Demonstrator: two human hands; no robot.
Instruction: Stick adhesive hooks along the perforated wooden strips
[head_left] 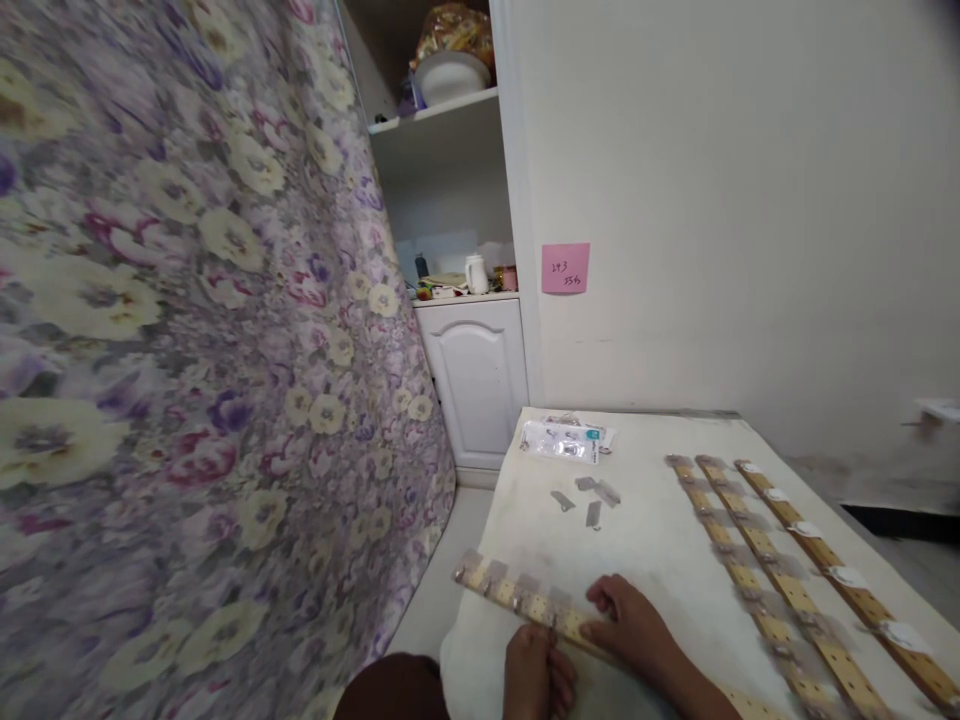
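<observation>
A light wooden strip (575, 624) with small holes lies slantwise near the table's front left. Small metal hooks or clips and translucent grey tabs (529, 583) sit along it. My left hand (534, 672) is closed at the strip's near edge, fingers curled beside one metal piece; what is between the fingertips is hidden. From the right, my right hand (634, 625) reaches over the strip, its thumb against the wood and its fingers bent around it. The strip's right part is partly covered by that hand and forearm.
Three similar wooden strips, such as the rightmost one (811, 551), lie on the right of the white table (645, 545). Several loose grey tabs (593, 514) and clear packaging (559, 441) are farther back. A floral curtain (225, 350) hangs at left.
</observation>
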